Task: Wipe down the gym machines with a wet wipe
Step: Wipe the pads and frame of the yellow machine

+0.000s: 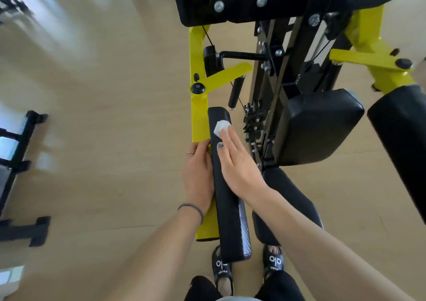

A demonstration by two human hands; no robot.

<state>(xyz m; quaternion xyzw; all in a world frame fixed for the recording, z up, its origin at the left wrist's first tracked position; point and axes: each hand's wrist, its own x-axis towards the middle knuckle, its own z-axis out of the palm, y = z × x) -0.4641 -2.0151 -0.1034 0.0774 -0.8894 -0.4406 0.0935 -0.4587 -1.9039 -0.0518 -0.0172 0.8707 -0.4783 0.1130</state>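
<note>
A yellow and black gym machine (198, 107) fills the middle and right of the head view. A long narrow black arm pad (230, 220) runs from near my feet toward the machine. My right hand (237, 160) lies flat on the pad with straight fingers and presses a small white wet wipe (220, 126) under the fingertips near the pad's far end. My left hand (199, 174) holds the pad's left side, its fingers curled around the edge by the yellow frame.
A black seat pad (322, 125) and a black roller pad (398, 146) stand to the right. A second black pad (288, 204) lies beside the arm pad. Black rack feet (27, 229) stand at the left on the tan floor.
</note>
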